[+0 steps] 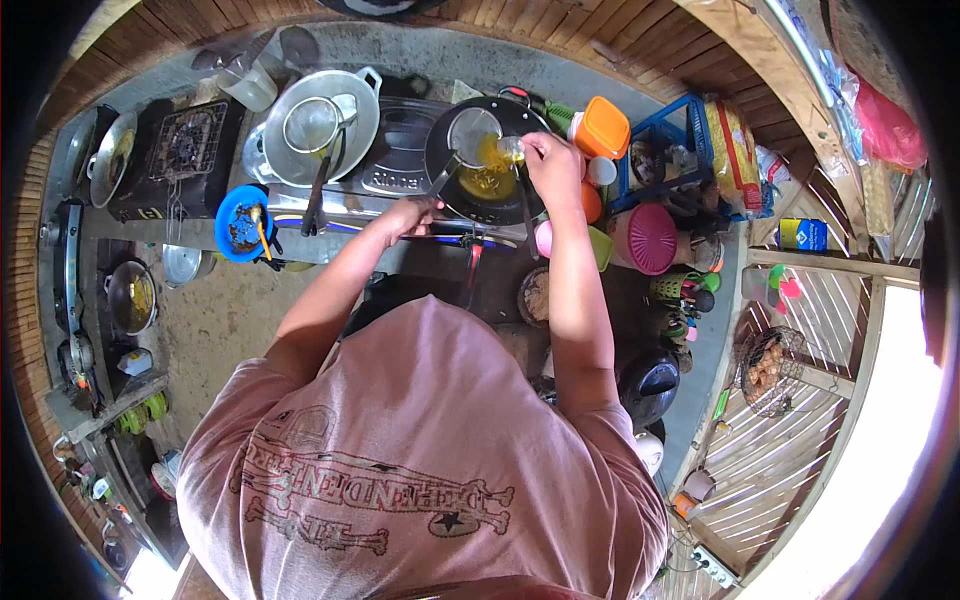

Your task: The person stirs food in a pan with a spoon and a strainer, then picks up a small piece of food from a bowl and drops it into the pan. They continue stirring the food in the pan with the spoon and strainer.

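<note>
My left hand [410, 217] is closed on the handle of a mesh strainer [469, 127], which is held over a black wok [440, 165] on the stove. Yellow bits of food [494, 153] lie at the strainer's near right side. Beneath it, yellow oil [487, 184] glistens in the wok. Pinched in the fingers of my right hand [556, 168] is a small clear container [512, 149], right beside the yellow bits; its exact kind is hard to make out. A dark handle [530, 215] sticks out from the wok's right side, below my right wrist.
Left of the wok, a large silver pan [358, 125] carries another strainer [311, 124]. A blue bowl [238, 222] with a spoon sits at the counter's front edge. An orange-lidded container [604, 127], a blue basket [700, 140] and a pink-lidded tub [651, 239] crowd the right side.
</note>
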`<action>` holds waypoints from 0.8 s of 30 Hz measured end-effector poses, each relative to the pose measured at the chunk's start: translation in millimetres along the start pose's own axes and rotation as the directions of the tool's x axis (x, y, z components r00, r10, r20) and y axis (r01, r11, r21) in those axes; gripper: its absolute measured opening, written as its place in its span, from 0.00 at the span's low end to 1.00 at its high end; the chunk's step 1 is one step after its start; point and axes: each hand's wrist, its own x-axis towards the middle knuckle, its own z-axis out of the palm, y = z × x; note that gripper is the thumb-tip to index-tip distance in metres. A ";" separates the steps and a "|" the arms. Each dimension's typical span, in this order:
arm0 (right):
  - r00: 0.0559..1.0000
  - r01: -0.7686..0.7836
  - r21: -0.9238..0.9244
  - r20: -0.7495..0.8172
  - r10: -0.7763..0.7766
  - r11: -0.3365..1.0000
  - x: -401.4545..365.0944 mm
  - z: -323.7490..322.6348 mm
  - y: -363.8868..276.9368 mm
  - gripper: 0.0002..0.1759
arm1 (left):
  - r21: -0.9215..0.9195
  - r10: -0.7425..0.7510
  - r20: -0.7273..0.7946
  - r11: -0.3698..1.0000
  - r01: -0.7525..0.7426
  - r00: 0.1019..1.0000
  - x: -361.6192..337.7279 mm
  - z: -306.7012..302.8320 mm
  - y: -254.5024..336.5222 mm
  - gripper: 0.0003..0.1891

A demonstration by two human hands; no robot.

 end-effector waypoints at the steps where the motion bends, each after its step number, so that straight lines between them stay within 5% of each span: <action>1: 1.000 0.001 0.002 0.000 -0.001 1.000 0.2 0.3 0.0 0.05 | 0.100 0.026 -0.031 0.995 -0.023 0.999 -2.1 1.2 0.1 0.13; 8: 0.999 0.051 -0.052 0.009 -0.050 0.997 1.2 0.2 -2.6 0.05 | 0.216 0.203 -0.079 0.959 -0.182 0.976 -28.3 7.9 2.0 0.16; 10: 0.998 0.055 -0.032 0.007 -0.055 0.998 1.0 1.0 -1.8 0.05 | 0.461 0.306 -0.038 0.850 -0.255 0.951 -41.9 7.5 7.5 0.18; 19: 0.999 -0.016 0.055 0.034 0.014 0.998 2.9 11.8 7.0 0.03 | 0.572 0.342 -0.165 0.797 -0.193 0.925 -48.5 -5.3 2.8 0.17; 22: 0.982 0.157 -0.043 -0.095 -0.161 0.987 -0.9 12.2 11.2 0.02 | 0.558 0.356 -0.153 0.801 -0.216 0.922 -52.6 -9.9 1.5 0.21; 24: 0.998 -0.051 -0.062 0.029 0.053 0.997 -13.7 11.0 14.5 0.05 | 0.546 0.349 -0.180 0.813 -0.201 0.920 -61.0 -5.3 3.1 0.19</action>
